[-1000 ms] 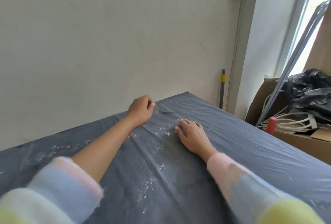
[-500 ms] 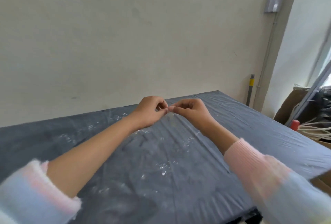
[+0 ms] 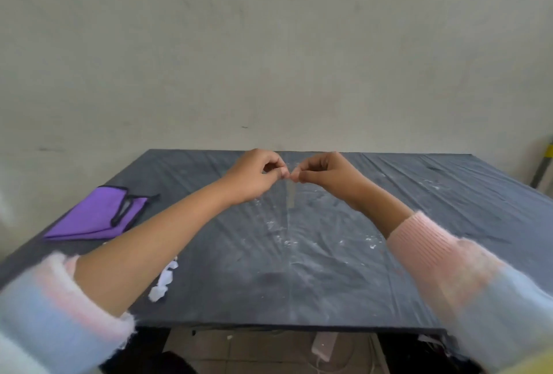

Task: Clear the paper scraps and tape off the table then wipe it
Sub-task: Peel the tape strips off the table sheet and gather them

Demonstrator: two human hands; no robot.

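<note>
From the head view, both hands are raised over the table (image 3: 449, 194) with their fingertips almost meeting. The left hand (image 3: 254, 177) and right hand (image 3: 327, 176) each pinch the top of a clear strip of tape (image 3: 291, 198) that hangs between them. The strip is too sheer to tell whether its lower end is touching the wrinkled top. I'd say the trick here is a firm pinch and a slow, straight lift. Then fold the sticky side onto itself and roll it into a ball, so it clings neither to fingers nor to the cover. White scraps (image 3: 163, 281) lie near the front edge, just beside the left forearm. Fine crumbs (image 3: 287, 242) speckle the middle of the table. A folded purple cloth (image 3: 95, 218) waits at the left side, well apart from the hands and ready for the wipe. No bin, box or bag shows in this view, so I cannot tell where the rubbish is meant to go.
</note>
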